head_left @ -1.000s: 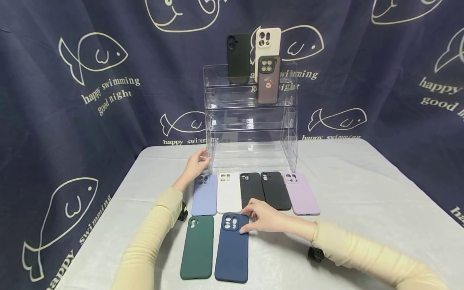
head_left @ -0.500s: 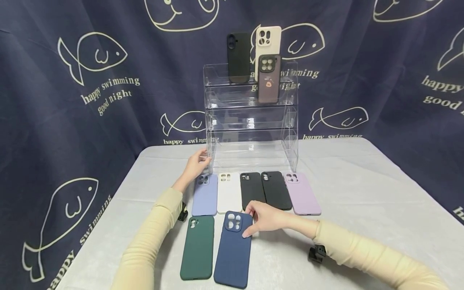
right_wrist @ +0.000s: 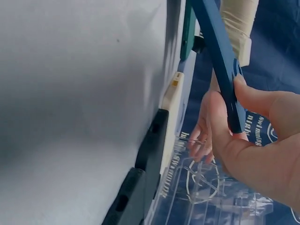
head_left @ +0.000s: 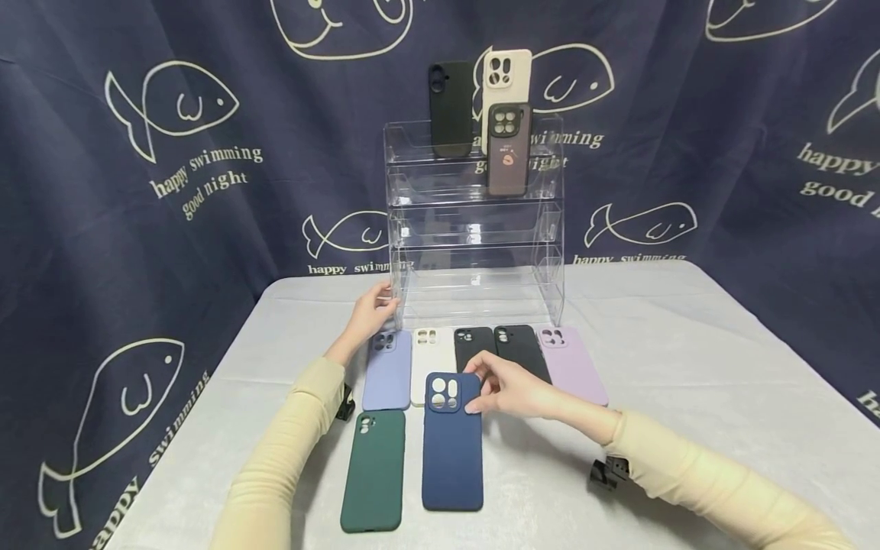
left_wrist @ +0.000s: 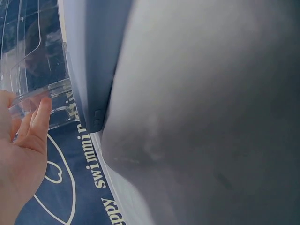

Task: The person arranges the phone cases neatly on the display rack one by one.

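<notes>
My right hand [head_left: 514, 388] pinches a navy blue phone case [head_left: 453, 458] by its upper right edge, thumb on the front and fingers behind. The case is tilted up, camera cutouts at the top; in the right wrist view its edge [right_wrist: 218, 51] stands away from the table. My left hand [head_left: 370, 312] holds the lower left side of a clear acrylic display rack [head_left: 474, 225], thumb and fingers at its edge. Near that hand lies a periwinkle phone case [head_left: 388, 378]. A green phone case [head_left: 374, 473] lies left of the navy one.
Behind the navy case lie a white case [head_left: 429, 359], two black cases [head_left: 474, 342] and a lilac case [head_left: 574, 370] in a row. The rack's upper tiers bear a black case [head_left: 450, 107], a white case [head_left: 516, 84] and a dark translucent case [head_left: 509, 164].
My right hand has lifted the navy phone case from beside the green one, moving it up, slightly right and tilting it more upright. My left hand has stayed at the rack.
</notes>
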`<state>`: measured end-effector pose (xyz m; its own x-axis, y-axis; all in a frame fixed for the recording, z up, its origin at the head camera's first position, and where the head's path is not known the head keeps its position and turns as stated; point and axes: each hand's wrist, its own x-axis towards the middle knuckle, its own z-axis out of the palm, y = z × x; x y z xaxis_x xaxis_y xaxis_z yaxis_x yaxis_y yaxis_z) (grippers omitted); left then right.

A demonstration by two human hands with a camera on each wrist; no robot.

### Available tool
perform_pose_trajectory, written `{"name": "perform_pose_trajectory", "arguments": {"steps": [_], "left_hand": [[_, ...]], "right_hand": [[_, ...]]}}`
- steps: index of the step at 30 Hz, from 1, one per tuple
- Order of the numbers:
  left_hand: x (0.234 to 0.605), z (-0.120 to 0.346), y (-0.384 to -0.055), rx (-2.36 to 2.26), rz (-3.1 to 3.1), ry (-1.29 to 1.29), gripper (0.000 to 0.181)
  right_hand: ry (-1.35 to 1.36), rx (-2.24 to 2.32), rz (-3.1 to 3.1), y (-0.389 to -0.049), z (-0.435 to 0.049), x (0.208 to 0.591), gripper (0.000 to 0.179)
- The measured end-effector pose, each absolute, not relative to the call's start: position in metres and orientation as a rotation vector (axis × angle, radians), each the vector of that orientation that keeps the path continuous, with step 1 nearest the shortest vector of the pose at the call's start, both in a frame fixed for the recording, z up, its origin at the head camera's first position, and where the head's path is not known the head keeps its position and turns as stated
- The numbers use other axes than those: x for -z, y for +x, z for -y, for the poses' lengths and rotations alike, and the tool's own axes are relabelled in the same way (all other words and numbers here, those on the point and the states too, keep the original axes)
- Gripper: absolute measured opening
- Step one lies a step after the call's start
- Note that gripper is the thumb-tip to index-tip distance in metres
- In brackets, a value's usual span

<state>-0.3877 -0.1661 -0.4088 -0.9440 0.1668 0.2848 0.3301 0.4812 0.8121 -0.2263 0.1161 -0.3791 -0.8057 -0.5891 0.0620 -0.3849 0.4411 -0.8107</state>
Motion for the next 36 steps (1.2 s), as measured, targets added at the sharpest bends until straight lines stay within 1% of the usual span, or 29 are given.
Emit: {"name": "perform_pose_trajectory", "arguments": {"steps": [10, 20, 27, 36], "left_hand": [[0.407, 0.169, -0.388, 1.448, 2.562, -0.406, 0.049], [0.407, 0.169, -0.390, 1.455, 2.550, -0.425, 0.049], [0.410, 0.168, -0.389, 1.466, 2.547, -0.425, 0.048], [0.410, 0.167, -0.388, 1.471, 2.542, -0.425, 0.049]], "right_hand": [[-0.812, 1.479, -2.394, -0.232, -0.118, 0.368, 0.037], [-0.855, 1.550, -2.436, -0.239, -0.131, 0.352, 0.038], [-0.782, 1.550, -2.498, -0.243, -0.139, 0.339, 0.041], [-0.870, 1.625, -2.529, -0.251, -0.147, 0.322, 0.042]]}}
